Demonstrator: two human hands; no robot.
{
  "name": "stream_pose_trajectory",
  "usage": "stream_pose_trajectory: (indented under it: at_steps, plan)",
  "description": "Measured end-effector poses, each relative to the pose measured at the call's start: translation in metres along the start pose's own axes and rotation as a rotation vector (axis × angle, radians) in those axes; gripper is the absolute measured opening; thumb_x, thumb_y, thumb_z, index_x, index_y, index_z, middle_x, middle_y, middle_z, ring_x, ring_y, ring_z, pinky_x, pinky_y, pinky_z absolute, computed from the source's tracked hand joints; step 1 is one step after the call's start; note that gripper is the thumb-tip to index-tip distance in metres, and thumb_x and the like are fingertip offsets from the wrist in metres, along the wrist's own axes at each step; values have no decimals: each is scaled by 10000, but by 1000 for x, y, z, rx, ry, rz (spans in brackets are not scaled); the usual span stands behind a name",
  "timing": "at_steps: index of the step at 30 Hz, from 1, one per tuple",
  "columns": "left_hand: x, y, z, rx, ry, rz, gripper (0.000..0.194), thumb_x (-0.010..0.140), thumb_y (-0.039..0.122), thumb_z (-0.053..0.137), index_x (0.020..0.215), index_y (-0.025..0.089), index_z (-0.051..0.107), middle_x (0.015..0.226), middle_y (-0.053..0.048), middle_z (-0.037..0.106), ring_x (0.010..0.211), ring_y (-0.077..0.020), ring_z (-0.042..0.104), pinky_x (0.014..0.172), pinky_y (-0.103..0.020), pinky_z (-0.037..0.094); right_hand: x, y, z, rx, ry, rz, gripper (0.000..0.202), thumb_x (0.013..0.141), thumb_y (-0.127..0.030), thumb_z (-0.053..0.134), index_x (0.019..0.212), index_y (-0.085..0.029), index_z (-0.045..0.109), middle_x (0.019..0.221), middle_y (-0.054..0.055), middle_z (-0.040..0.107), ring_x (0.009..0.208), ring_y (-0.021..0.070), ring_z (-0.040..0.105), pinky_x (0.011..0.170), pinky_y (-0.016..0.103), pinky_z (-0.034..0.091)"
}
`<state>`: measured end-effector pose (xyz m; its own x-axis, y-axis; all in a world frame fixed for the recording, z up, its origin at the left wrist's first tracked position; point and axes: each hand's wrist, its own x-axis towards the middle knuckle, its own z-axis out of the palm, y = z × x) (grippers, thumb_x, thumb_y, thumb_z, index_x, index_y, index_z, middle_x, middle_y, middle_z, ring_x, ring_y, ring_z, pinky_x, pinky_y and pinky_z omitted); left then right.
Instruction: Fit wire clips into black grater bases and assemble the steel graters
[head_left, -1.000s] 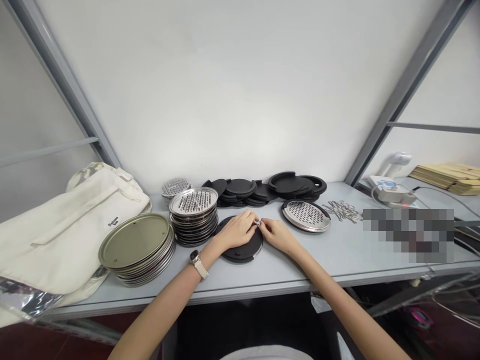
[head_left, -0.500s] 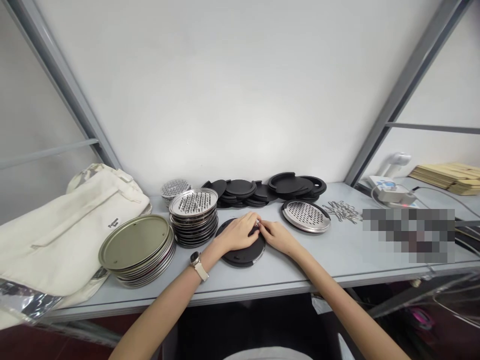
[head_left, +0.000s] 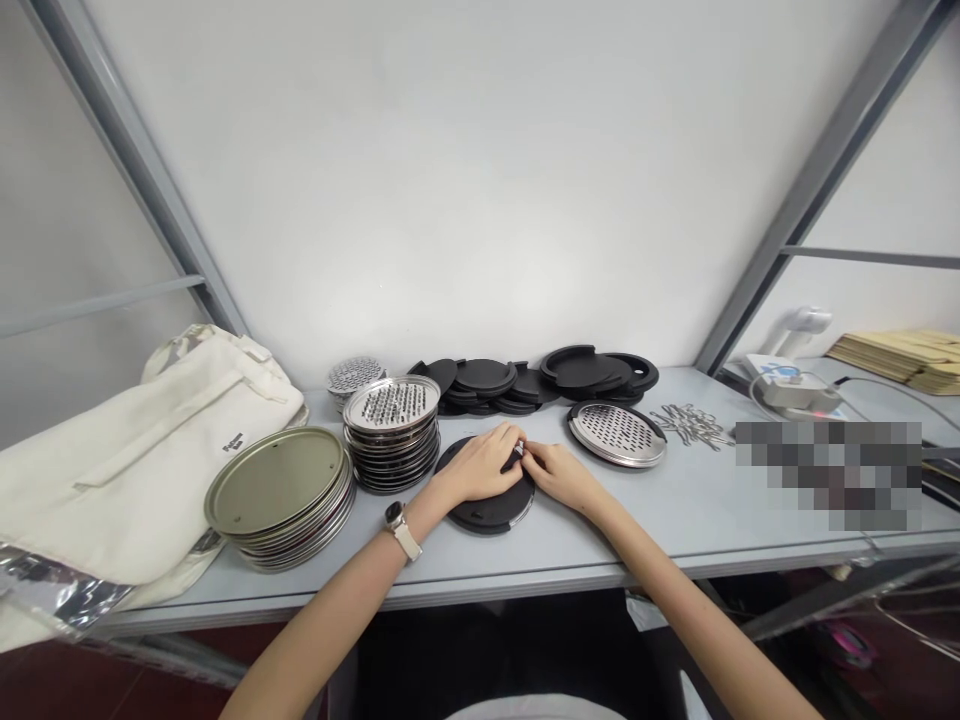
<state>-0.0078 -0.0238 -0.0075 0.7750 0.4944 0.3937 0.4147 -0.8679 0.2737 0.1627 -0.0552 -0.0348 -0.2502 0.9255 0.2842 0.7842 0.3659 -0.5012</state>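
A round black lid-like disc lies flat near the table's front edge. Across its top rests my left hand, palm down, fingers together and curled towards the disc's upper right rim. My right hand pinches there from the right, fingertips closed around a small shiny metal clip, mostly covered by both hands. To the right are stacked round grater plates, the top one partly edged in black. A pile of small metal wire clips lies beyond them.
Left of my hands stand a stack of round grater plates and a stack of olive-green lids. Black discs line the wall. A cream bag leans at far left; wooden boards and a corded device sit right.
The whole view has shifted slightly, so everything appears a little further right. Both hands stay at the same rim spot on the disc, with hardly any finger movement.
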Motion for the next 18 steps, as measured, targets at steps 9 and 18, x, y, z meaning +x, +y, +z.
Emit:
stream_pose_trajectory:
  at_steps: [9,18]
  plan:
    - [0,0,0,-13,-1,22,249,802,176,458,1046,172,406,1012,-70,520,951,-205,518,835,-329,432,-1,-1,1,-28,35,-12,249,851,-253,379,659,-179,518,556,10,570,492,115,475,527,218,309]
    - [0,0,-1,0,-3,33,250,811,175,450,1058,174,406,1031,-71,522,972,-209,519,847,-334,433,0,0,3,-73,51,-1,273,840,-261,391,603,-177,497,537,18,565,472,107,451,518,221,293]
